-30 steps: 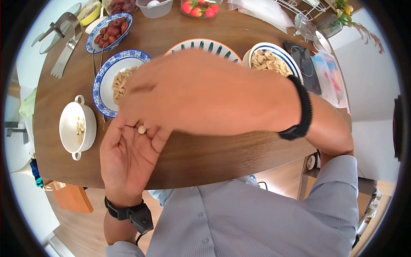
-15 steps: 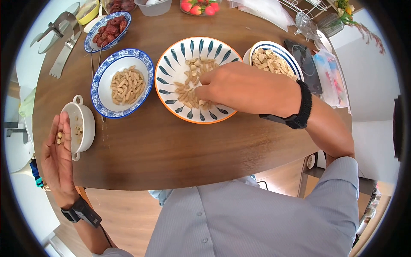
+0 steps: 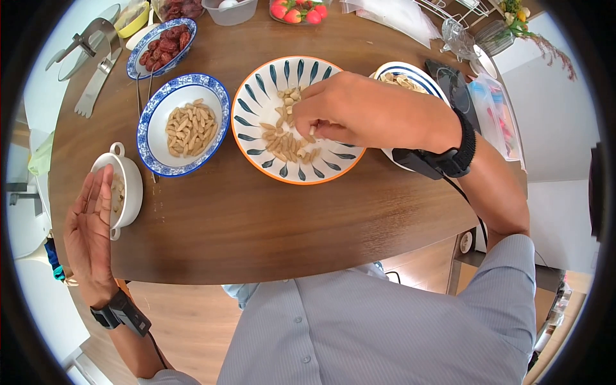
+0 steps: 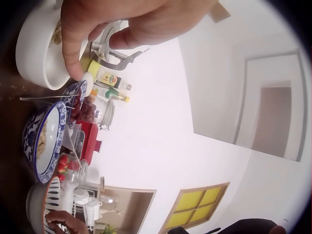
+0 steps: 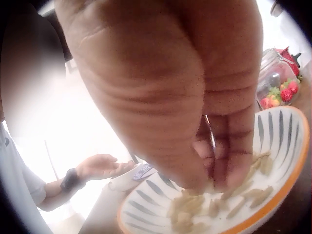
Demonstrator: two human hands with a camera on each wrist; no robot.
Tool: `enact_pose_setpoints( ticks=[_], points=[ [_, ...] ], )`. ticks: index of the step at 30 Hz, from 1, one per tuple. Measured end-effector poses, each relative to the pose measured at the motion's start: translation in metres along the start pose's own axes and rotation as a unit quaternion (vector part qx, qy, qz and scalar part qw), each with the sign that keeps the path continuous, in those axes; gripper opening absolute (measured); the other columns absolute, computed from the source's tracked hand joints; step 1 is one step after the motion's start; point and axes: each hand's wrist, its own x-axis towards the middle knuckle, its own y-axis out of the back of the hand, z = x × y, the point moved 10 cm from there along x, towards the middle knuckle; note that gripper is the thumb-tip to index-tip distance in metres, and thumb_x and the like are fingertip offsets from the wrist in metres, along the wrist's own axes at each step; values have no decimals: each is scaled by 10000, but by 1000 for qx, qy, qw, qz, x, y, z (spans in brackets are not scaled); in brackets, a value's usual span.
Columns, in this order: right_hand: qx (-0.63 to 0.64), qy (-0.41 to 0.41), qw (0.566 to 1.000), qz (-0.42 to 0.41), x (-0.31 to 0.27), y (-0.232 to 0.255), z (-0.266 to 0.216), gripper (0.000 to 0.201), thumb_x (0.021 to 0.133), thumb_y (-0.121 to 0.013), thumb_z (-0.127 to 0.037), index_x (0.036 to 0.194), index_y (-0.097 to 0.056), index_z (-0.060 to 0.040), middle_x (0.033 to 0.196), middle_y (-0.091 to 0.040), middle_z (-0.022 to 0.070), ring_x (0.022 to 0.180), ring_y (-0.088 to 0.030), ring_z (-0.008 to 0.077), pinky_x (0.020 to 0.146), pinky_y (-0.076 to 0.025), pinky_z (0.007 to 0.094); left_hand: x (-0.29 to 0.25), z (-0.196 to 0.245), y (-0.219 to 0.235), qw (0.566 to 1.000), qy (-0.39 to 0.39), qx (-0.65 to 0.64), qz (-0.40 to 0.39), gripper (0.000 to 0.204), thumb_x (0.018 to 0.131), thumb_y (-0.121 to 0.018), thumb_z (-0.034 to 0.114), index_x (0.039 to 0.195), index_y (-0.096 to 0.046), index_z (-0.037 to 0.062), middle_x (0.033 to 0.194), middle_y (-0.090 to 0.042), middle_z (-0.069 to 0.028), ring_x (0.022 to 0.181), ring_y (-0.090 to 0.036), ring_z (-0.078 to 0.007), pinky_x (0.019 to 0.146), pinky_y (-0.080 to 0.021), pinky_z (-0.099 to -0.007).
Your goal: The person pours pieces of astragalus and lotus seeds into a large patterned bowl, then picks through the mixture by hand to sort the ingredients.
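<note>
My left hand tilts palm-up at the side of a small white two-handled pot, fingers straight and reaching over its rim. Pale pieces lie inside the pot, partly hidden by the fingers. No round pale bead shows on the palm now. My right hand is over the orange-rimmed bowl, its thumb and fingers pinched together with a pale piece at the fingertips. Tan oblong kernels lie below them; in the right wrist view the fingertips are down among these.
Between pot and bowl stands a blue-rimmed bowl of tan kernels. Behind it is a dish of red dates, with tongs alongside. A blue-striped bowl of pale slices sits right, partly behind my right wrist. Strawberries stand at the back.
My left hand moved from under the right hand leftward to the pot, and two round pale beads left its fingers. The right hand went to the orange-rimmed bowl, picked among the kernels and lifted slightly.
</note>
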Motion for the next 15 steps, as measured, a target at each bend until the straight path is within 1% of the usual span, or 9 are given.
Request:
enact_pose_setpoints(
  ticks=[1,3,4,6,7,9,10,12,15],
  points=[
    [0,-1,1000,0,1,-3,-2,49,888,-640,-18,931,-619,-4,925,-631,159,898,-638,378,776,-507,463,0,0,0,1000,0,0,-1,602,1057,-425,30,1516,-131,-226,1574,-237,-430,1490,-353,-440,1270,-339,-446],
    [-4,39,999,34,3,-5,-16,54,879,-653,-26,912,-616,-5,876,-618,156,899,-637,381,777,-510,465,-1,1,2,999,-4,32,9,582,1071,-457,69,1518,-204,-204,1565,-318,-391,1447,-447,-392,1229,-411,-409],
    [-4,38,999,34,5,-6,-19,54,879,-653,-26,912,-616,-5,876,-618,156,899,-637,381,777,-510,465,-2,0,2,999,-4,32,8,582,1071,-457,69,1518,-204,-204,1565,-318,-391,1447,-447,-392,1229,-411,-409],
    [-40,25,999,4,8,-16,-22,80,870,-652,-39,875,-589,11,847,-610,168,861,-652,391,744,-521,459,-5,1,1,996,-11,92,-9,557,1059,-491,80,1527,-290,-144,1551,-405,-310,1362,-551,-353,1150,-501,-393],
    [-39,25,999,4,8,-18,-25,80,870,-652,-39,875,-589,11,847,-610,168,861,-652,391,744,-521,459,-7,-1,0,996,-11,92,-9,557,1059,-491,80,1527,-290,-144,1551,-405,-310,1362,-551,-353,1150,-501,-393],
    [-109,20,994,16,9,-17,-30,89,842,-640,-34,889,-664,38,845,-696,221,834,-716,388,718,-575,446,-12,-9,-12,991,-7,127,-39,513,1055,-550,152,1486,-411,-89,1444,-566,-231,1151,-680,-255,977,-592,-321],
    [-110,20,994,15,10,-17,-31,89,842,-640,-34,889,-664,38,845,-696,221,834,-716,388,718,-575,446,-14,-12,-16,991,-7,126,-39,513,1055,-550,152,1486,-411,-89,1444,-566,-231,1151,-680,-255,977,-592,-321],
    [-131,18,991,8,11,-19,-31,93,841,-630,-30,882,-665,46,851,-700,227,849,-724,395,731,-588,445,-17,-22,-24,990,0,135,-37,490,1046,-581,202,1443,-471,-63,1347,-645,-201,1034,-704,-225,838,-608,-288],
    [-123,29,992,25,11,-18,-33,89,838,-630,-23,877,-667,48,843,-698,231,848,-722,399,732,-588,448,-18,-38,-39,992,22,108,-57,455,1069,-553,172,1446,-469,-69,1342,-647,-221,1011,-703,-215,828,-611,-261]
  ],
)
